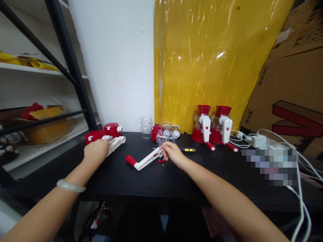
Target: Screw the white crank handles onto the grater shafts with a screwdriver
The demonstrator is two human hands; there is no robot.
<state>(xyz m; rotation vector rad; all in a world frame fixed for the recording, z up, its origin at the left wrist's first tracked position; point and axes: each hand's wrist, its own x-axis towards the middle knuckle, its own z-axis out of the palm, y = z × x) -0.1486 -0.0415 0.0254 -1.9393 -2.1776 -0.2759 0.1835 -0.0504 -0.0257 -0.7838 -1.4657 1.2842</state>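
My left hand (96, 151) is closed around one end of a white plastic crank arm (117, 144), whose far end sticks out to the right. On the black table lies a white crank handle (148, 159) with a red grip (130, 160). My right hand (173, 154) has its fingers pinched on that handle's right end; any small part between them is hidden. Just below these fingers are small red pieces (160, 162). A black and yellow screwdriver (188, 150) lies behind my right hand.
Red round bases (112, 129) stand at the back left. Clear plastic housings (146, 126) and metal grater drums (176, 130) are at the back middle. Two assembled red and white drum graters (202, 126) stand farther right. White cables (300, 188) and chargers (258, 140) occupy the right side.
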